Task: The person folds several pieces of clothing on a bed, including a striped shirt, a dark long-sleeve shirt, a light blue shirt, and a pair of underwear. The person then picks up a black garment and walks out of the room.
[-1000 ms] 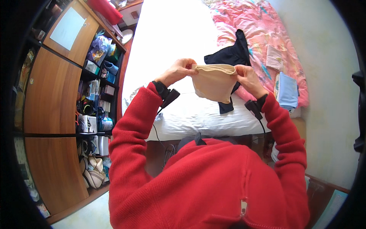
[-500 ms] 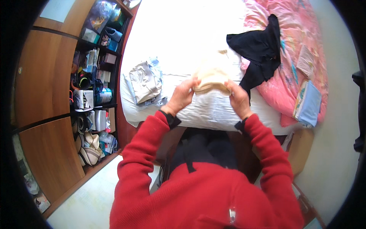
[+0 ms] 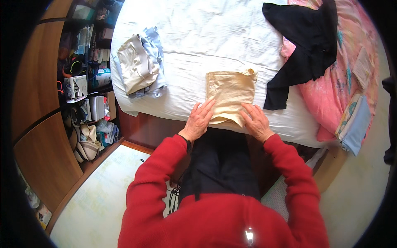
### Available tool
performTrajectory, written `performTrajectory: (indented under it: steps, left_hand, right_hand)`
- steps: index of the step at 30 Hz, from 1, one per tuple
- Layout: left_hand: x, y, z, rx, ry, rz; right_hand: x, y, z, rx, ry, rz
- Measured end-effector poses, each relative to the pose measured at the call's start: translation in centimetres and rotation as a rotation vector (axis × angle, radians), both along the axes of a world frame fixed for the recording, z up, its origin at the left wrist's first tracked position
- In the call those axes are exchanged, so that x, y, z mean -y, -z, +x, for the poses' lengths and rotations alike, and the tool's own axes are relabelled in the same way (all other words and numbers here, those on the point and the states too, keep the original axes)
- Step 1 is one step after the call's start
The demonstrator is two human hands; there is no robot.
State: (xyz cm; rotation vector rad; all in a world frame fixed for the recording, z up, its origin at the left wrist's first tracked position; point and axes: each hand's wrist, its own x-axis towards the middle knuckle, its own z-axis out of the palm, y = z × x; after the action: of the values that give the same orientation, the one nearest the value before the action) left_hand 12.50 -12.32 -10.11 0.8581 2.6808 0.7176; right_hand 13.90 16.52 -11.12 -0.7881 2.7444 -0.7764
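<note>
A cream-coloured piece of cloth (image 3: pixel 230 91), roughly square and perhaps a folded garment, lies on the white-sheeted bed (image 3: pixel 186 49) near its front edge. Its upper right corner curls up, and its near edge bulges over the mattress edge. My left hand (image 3: pixel 199 120) rests on the near left corner with fingers stretched out. On the near right corner lies my right hand (image 3: pixel 255 120), its fingers also extended and flat. Neither hand is closed around the fabric.
Light beige and pale blue folded clothes (image 3: pixel 138 66) are piled at the bed's left. Black trousers (image 3: pixel 306 49) spread over the right side, partly on a pink floral quilt (image 3: pixel 351 74). Folded fabric (image 3: pixel 353 124) sits at the right corner. A shelf unit (image 3: pixel 89 82) stands left.
Both hands have lowered the cream cloth from a raised grip onto the bed. Their fingers have let go and now lie flat on its near corners. The view has shifted.
</note>
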Motion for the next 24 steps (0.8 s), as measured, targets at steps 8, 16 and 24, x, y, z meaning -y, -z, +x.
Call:
performTrajectory:
  steps: [8,16,24]
  left_hand:
    - [0.5,0.9,-3.2,0.098,0.196,0.072]
    - [0.0,2.4,-6.3,0.671,-0.644,0.373]
    - [-3.4,2.7,-6.7,0.314,-0.74,0.178]
  right_hand:
    - [0.0,1.0,-2.7,-0.114,-0.101,0.038]
    - [0.2,1.0,-6.0,0.65,0.611,-0.206]
    - [2.1,2.0,-7.5,0.413,0.788,-0.264]
